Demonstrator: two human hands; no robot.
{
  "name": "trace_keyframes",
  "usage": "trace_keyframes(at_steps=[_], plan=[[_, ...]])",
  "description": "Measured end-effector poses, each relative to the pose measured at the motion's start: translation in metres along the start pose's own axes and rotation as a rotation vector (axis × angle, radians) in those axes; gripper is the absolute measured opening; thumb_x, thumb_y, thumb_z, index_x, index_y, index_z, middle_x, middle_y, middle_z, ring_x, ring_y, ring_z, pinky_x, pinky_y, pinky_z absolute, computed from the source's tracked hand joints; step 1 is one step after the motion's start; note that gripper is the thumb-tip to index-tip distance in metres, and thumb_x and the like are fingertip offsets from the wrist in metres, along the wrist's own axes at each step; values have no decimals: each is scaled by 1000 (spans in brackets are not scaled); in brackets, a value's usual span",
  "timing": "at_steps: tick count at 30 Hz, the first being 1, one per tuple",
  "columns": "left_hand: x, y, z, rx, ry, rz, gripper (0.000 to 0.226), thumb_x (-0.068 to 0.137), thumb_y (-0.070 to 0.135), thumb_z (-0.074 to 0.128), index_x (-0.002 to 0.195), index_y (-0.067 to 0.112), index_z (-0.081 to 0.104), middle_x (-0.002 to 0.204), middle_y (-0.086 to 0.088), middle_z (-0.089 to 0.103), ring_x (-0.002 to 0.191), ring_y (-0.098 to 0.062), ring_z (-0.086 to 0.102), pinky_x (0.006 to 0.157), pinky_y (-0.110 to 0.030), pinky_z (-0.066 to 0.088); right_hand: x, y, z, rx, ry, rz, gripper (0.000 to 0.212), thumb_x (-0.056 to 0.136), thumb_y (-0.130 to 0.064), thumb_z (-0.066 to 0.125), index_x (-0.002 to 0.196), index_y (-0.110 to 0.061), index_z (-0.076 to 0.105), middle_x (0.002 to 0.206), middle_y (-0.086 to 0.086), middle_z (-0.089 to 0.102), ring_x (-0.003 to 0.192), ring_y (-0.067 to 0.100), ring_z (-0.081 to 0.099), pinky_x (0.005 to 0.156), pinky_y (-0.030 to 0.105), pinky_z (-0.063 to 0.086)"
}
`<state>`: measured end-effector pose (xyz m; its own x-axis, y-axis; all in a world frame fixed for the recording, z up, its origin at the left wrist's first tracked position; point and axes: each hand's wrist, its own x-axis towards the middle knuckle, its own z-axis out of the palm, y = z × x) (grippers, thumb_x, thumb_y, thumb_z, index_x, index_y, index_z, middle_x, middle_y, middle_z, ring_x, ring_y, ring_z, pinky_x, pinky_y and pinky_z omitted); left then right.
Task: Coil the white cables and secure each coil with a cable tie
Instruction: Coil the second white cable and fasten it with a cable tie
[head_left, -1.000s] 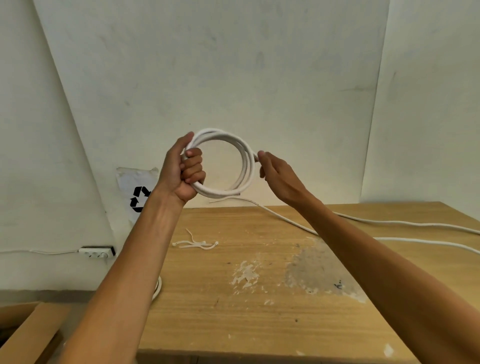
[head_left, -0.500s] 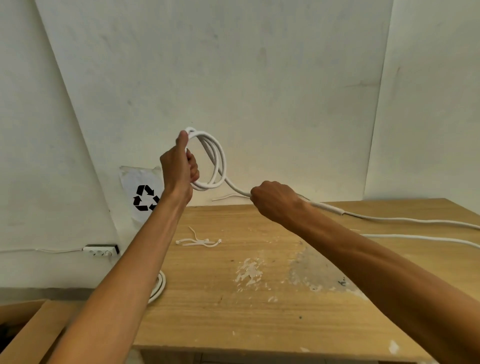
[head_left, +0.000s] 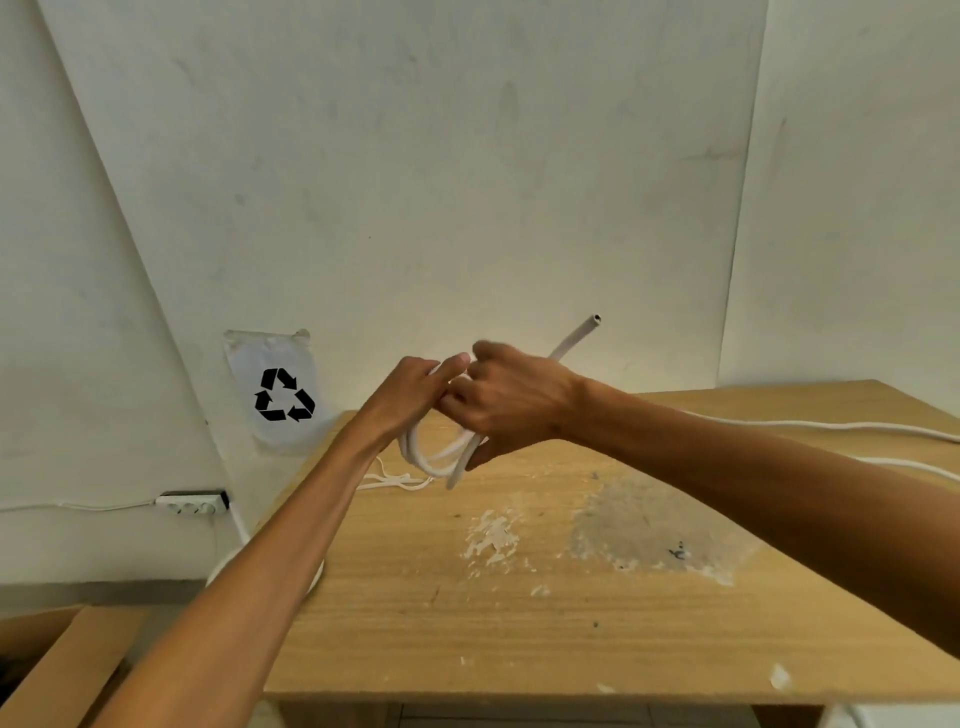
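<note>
Both hands meet above the far left part of the wooden table (head_left: 519, 613). My left hand (head_left: 410, 395) and my right hand (head_left: 511, 397) grip the top of a white cable coil (head_left: 431, 457), whose loops hang below the hands. The cable's cut end (head_left: 579, 335) sticks up to the right past my right hand. A few white cable ties (head_left: 395, 480) lie on the table just behind the coil. Two more runs of white cable (head_left: 831, 426) lie across the table's right side.
A white power strip (head_left: 189, 503) is fixed low on the wall at the left. A recycling sign (head_left: 283, 395) hangs on the wall. Another white coil (head_left: 317, 574) shows beside the table's left edge, mostly hidden by my left arm. Brown cardboard (head_left: 57, 670) sits at bottom left.
The hands came down and together. The right hand slid along the cable to its end and brought it to the coil; the loops now hang lower, near the tabletop.
</note>
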<state>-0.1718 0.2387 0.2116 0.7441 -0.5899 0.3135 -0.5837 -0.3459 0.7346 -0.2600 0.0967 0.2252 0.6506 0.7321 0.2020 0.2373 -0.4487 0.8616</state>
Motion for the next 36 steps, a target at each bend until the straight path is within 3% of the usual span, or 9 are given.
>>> trace_keyframes(at_steps=[5,10,14,18,23,25,28,31,36], plan=[[-19,2,11,-272,-163,-15,39,104,29,47,81,6,70,74,-14,74,72,-27,73,75,-38,55,-1,11,-8,191,126,307,101,56,-97,52,99,-6,55,82,6,54,62,21,38,69,40,46],[-19,12,6,-228,-245,-56,40,101,42,51,102,9,73,83,-19,75,74,-33,74,65,-36,59,-14,0,11,593,-99,623,122,44,-99,58,132,-18,37,108,0,62,79,22,62,68,36,54],[-23,5,17,-209,-295,-45,47,104,24,42,71,2,67,63,-16,67,55,-26,66,57,-33,52,2,3,2,627,-126,554,94,58,-90,63,119,-19,59,90,-4,72,75,20,65,68,32,52],[-35,-14,40,-505,-403,-137,60,99,13,30,44,16,52,41,-7,43,35,-16,39,41,-24,36,20,10,-9,545,-229,378,67,66,-80,66,85,-16,68,64,-4,59,60,17,59,58,31,51],[-36,-19,33,-527,-447,-183,51,104,31,43,62,5,54,43,-2,38,33,-11,33,36,-20,28,3,12,-6,926,-474,450,70,69,-80,64,107,-21,66,82,-5,69,77,13,64,70,34,55],[-38,-18,29,-428,-465,-175,45,102,37,49,83,-1,63,51,-6,43,35,-10,34,35,-19,29,-5,12,1,1107,-692,434,60,78,-70,66,109,-19,67,89,-3,73,85,17,68,74,35,59],[-41,-19,26,-422,-556,-188,48,101,43,45,82,2,64,56,-10,44,35,-10,34,34,-20,28,-10,5,11,1428,-896,386,48,91,-51,65,115,-10,69,95,1,77,95,17,71,86,40,60],[-44,-18,23,-559,-535,-251,49,100,41,42,67,10,63,47,-1,41,33,-8,33,34,-18,28,-18,6,17,1628,-753,454,40,93,-40,67,98,0,69,80,8,71,85,24,73,86,39,59],[-46,-16,17,-643,-422,-194,42,99,50,50,80,17,67,59,-2,40,43,-10,34,41,-18,33,-22,8,22,1749,-536,561,30,93,-35,68,80,-9,65,62,5,54,64,24,63,75,41,61]])
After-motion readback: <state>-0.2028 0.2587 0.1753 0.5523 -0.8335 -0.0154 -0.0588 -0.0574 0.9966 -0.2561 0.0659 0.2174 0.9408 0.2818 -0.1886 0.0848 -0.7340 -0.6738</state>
